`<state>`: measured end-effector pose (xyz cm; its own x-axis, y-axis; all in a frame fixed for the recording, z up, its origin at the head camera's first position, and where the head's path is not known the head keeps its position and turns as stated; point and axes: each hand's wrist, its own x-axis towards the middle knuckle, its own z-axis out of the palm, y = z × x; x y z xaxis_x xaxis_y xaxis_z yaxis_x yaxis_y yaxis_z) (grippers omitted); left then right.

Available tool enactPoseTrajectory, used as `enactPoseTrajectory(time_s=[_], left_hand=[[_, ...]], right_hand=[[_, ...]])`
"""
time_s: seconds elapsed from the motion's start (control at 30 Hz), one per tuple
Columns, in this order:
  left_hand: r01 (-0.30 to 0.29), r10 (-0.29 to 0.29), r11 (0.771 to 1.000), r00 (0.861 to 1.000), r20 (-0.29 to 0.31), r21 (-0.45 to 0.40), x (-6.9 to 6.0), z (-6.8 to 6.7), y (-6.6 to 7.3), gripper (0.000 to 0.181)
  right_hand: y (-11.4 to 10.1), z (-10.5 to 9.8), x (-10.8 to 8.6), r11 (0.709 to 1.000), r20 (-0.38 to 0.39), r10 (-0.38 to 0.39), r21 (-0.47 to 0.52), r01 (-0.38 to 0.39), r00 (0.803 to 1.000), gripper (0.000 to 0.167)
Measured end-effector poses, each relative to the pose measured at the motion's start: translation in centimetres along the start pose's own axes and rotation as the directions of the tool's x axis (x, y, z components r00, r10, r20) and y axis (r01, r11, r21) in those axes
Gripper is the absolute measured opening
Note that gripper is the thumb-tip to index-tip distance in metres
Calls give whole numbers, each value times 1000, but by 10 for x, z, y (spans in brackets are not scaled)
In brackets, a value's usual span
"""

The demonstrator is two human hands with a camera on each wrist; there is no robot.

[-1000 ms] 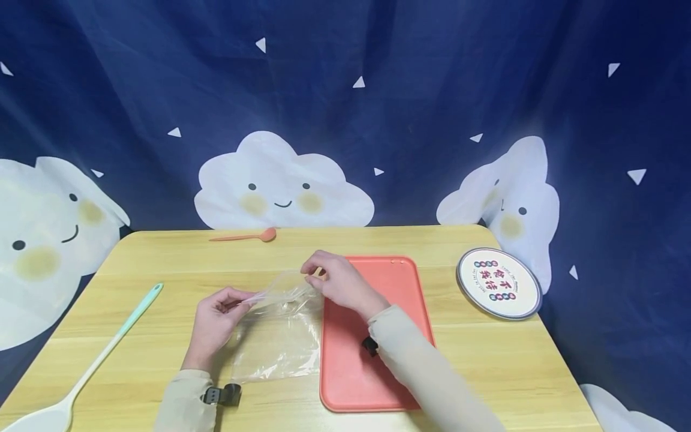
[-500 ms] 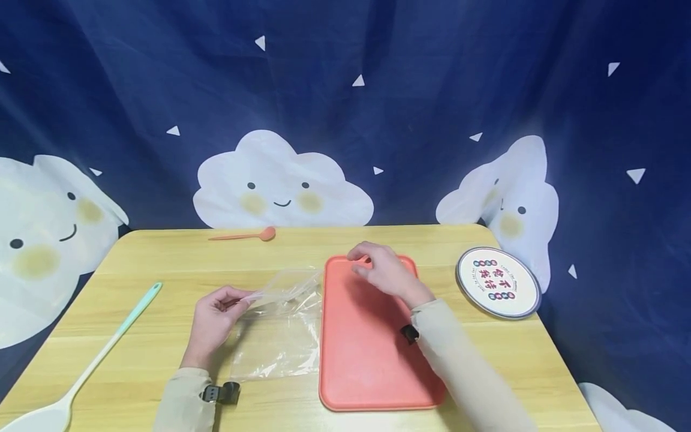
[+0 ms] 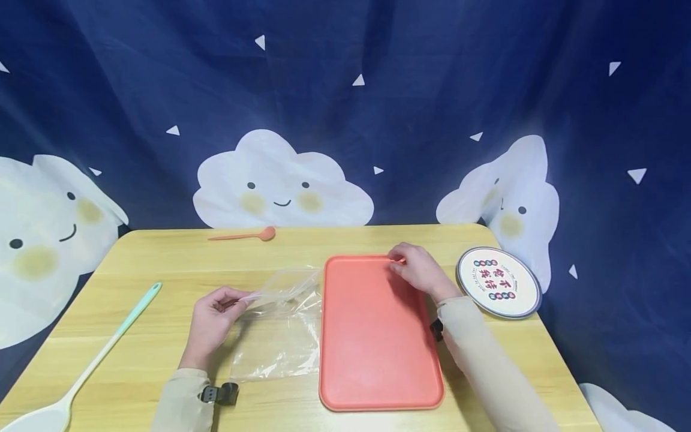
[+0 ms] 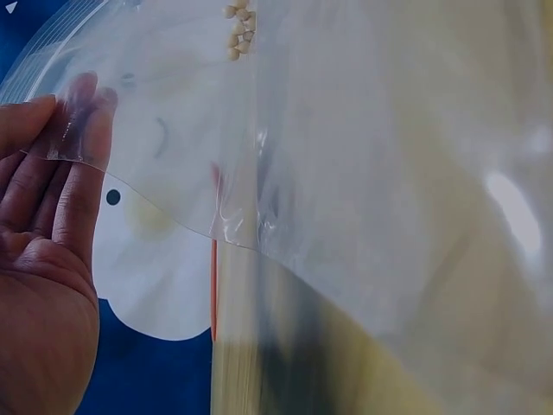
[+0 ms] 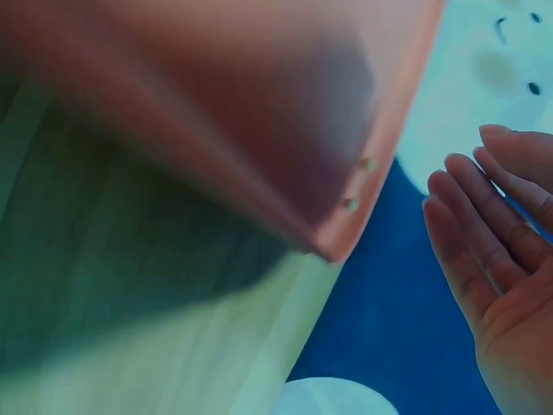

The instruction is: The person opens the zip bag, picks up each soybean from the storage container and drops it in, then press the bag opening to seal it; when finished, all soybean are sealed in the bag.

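My left hand (image 3: 215,321) pinches the left edge of a clear zip bag (image 3: 281,354), which lies flat on the table with its mouth raised a little. Through the plastic in the left wrist view show several small pale beans (image 4: 238,35). To the bag's right is a shallow coral-red tray (image 3: 378,354). Over the tray's far right corner hovers my right hand (image 3: 423,273), its fingers loosely extended around nothing. In the right wrist view two small round beans (image 5: 368,164) sit at that corner of the tray; the hand is apart from them.
A red spoon (image 3: 243,236) lies near the table's back edge. On the left is a long-handled ladle (image 3: 108,354) with a mint handle end. A round plate with printed characters (image 3: 499,282) stands at the far right, close to my right arm.
My right hand has left the bag's mouth and moved right, across the tray to its far right corner. My left hand still pinches the bag and has hardly moved.
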<state>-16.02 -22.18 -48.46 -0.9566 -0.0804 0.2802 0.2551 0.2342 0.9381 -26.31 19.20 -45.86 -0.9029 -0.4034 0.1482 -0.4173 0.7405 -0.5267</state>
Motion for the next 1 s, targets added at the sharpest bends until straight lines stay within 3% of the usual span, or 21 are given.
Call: enactPoseTrajectory(time_s=[0.33, 0.57, 0.83, 1.0], left_hand=[[4, -4, 1000, 1000, -3, -7, 2, 0, 1, 11], [-1, 1, 1000, 1000, -10, -6, 2, 1, 3, 10], [13, -13, 999, 1000, 3, -35, 0, 4, 12, 13], [1, 0, 999, 1000, 12, -36, 1, 2, 1, 11]], right_hand=[[14, 1, 12, 982, 80, 35, -190, -19, 996, 16], [17, 8, 20, 962, 121, 9, -273, 24, 993, 13], [22, 17, 25, 943, 151, -6, -328, 55, 989, 13], [19, 15, 25, 947, 157, -12, -314, 62, 988, 14]])
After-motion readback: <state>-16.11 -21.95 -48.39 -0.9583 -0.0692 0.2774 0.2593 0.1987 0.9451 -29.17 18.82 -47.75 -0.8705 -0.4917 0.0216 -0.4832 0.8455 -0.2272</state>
